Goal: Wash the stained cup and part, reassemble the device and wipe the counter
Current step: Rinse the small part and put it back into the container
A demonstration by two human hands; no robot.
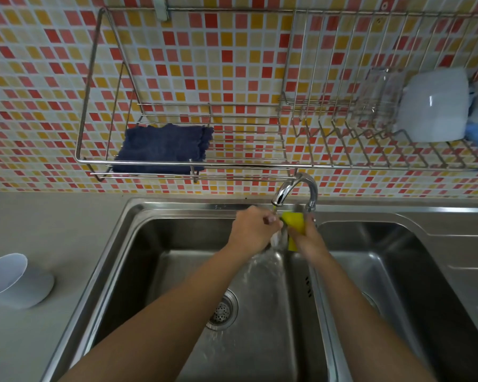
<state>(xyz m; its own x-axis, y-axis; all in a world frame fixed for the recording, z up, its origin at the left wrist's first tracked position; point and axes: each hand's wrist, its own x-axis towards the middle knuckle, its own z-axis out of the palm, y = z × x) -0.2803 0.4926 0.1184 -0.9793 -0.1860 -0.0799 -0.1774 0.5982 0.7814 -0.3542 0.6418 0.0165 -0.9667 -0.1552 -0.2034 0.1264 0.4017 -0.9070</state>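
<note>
Both hands are under the running faucet (295, 188) over the left basin of the steel sink (138, 244). My left hand (253, 228) is closed around a small pale part (276, 238), mostly hidden by fingers and water. My right hand (308, 238) grips a yellow sponge (294, 224) pressed against that part. Water streams down to the drain (222, 310). A white cup (10, 279) lies tilted on the grey counter (39, 216) at the left.
A wire rack (193, 164) hangs on the mosaic tile wall and holds a folded dark blue cloth (163, 147). White dishes (433, 106) stand in the dish rack at the right. The second basin (398, 271) lies to the right.
</note>
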